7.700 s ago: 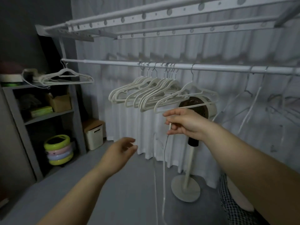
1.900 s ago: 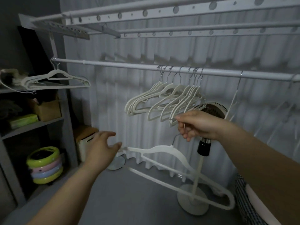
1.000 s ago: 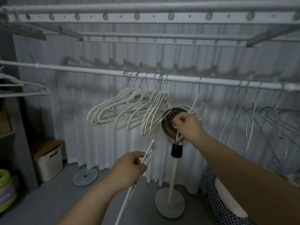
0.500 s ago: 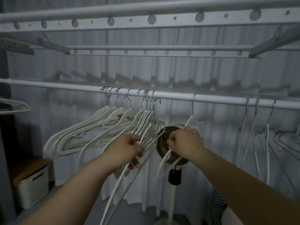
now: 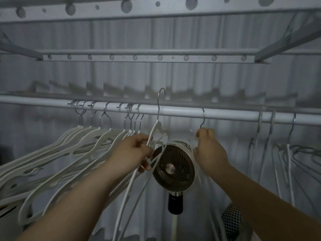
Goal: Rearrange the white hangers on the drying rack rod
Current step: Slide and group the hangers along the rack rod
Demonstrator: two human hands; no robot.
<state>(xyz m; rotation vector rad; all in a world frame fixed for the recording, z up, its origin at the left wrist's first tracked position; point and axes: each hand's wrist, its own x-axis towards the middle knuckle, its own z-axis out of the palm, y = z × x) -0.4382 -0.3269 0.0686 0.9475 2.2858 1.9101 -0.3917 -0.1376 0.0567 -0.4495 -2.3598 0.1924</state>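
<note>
Dim room, white curtain (image 5: pixel 191 75) behind drying rack rod (image 5: pixel 182 113). My left hand (image 5: pixel 132 153) clamped on loose white hanger (image 5: pixel 154 129), hook raised above rod, not yet on. My right hand (image 5: pixel 210 152) pinches neighbouring hanger (image 5: pixel 202 117), hooked on rod. Left of it, bunched hangers (image 5: pixel 78 145). Risk: hook misses rod or snags bunch; hanger drops onto fan (image 5: pixel 173 166).

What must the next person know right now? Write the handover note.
Left hand: fingers grip a white plastic hanger with a metal hook, its hook raised above the white drying rack rod, not seated.
Right hand: grips the neck of a second hanger hooked on the rod.
Done: a bunch of white hangers hangs on the rod, left of both.
Left to do: seat the raised hanger, then probably even out the spacing.
</note>
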